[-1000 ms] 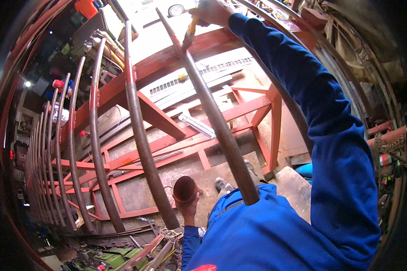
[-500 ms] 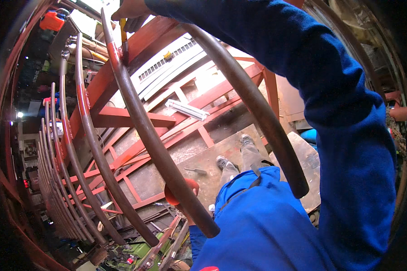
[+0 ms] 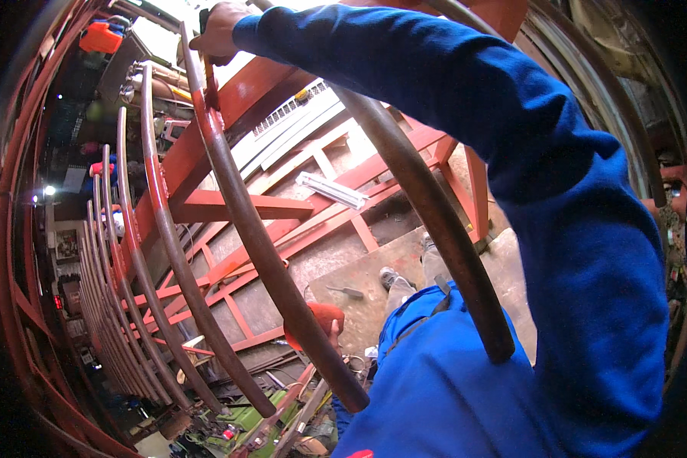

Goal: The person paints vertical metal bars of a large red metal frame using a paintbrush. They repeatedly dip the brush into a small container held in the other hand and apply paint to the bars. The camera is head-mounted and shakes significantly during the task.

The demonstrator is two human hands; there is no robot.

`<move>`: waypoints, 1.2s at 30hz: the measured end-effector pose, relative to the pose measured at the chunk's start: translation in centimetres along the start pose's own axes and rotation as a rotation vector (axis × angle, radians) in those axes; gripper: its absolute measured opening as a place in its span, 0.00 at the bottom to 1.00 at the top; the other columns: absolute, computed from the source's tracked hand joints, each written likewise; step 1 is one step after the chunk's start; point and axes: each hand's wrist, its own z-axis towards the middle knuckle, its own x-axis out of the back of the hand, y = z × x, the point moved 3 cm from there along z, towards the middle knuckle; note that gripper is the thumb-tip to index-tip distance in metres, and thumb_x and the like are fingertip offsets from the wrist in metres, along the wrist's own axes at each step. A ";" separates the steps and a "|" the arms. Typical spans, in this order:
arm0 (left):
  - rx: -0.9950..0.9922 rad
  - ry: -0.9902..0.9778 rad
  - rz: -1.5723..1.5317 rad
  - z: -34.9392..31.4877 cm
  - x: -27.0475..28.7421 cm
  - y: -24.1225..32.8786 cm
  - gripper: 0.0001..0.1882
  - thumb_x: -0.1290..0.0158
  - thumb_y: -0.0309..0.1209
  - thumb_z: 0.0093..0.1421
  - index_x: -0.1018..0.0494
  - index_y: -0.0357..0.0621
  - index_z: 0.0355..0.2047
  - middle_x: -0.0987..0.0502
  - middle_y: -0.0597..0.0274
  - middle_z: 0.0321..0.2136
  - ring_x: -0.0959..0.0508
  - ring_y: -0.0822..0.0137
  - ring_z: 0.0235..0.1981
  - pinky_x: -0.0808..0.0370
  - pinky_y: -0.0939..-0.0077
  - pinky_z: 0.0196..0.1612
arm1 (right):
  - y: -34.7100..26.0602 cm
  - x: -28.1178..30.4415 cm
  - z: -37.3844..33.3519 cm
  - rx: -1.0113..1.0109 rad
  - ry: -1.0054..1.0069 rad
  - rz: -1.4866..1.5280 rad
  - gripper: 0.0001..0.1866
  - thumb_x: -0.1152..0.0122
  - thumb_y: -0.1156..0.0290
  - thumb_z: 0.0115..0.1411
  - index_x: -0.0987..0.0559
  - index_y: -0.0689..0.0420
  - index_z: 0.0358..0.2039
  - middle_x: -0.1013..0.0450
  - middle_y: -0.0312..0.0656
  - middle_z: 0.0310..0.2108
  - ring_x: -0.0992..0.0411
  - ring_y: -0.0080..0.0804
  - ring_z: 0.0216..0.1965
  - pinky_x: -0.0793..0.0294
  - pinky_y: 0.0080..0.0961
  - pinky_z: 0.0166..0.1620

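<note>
My right hand (image 3: 220, 32) is raised at the top left, its fingers closed round a slim paintbrush (image 3: 211, 76), mostly hidden by the hand. The bristles are against the long brown pipe (image 3: 263, 248), where it crosses a red-painted beam (image 3: 259, 88); wet-looking red paint covers that spot. Low in the middle, behind the lower part of the same pipe, my left hand (image 3: 333, 333) grips a red-orange paint container (image 3: 320, 314). Only a thumb or finger of it shows, and the pipe hides part of the container. Another thick pipe (image 3: 427, 191) slants down beneath my right arm.
Several more curved pipes (image 3: 172, 244) stand in a row to the left, some with red patches. Red frames (image 3: 343, 183) lie below, with a white strip-like piece (image 3: 332, 189) on them. A green object (image 3: 256, 412) and clutter are at the bottom left. My shoes rest on a board (image 3: 359, 298).
My view has shifted, so the pipes sit a little further right and lower. My left hand's finger now shows on the container. The right hand keeps the brush near the beam.
</note>
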 end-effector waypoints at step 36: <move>0.123 -0.145 -0.191 2.1 0.9 -1.8 0.40 0.33 0.24 0.40 0.37 0.39 0.56 0.29 0.57 0.50 0.29 0.64 0.52 0.34 0.68 0.56 | 0.1 3.4 -7.0 0.470 0.033 -0.032 0.22 0.44 0.48 0.58 0.18 0.55 0.25 0.25 0.35 0.17 0.25 0.25 0.22 0.24 0.27 0.29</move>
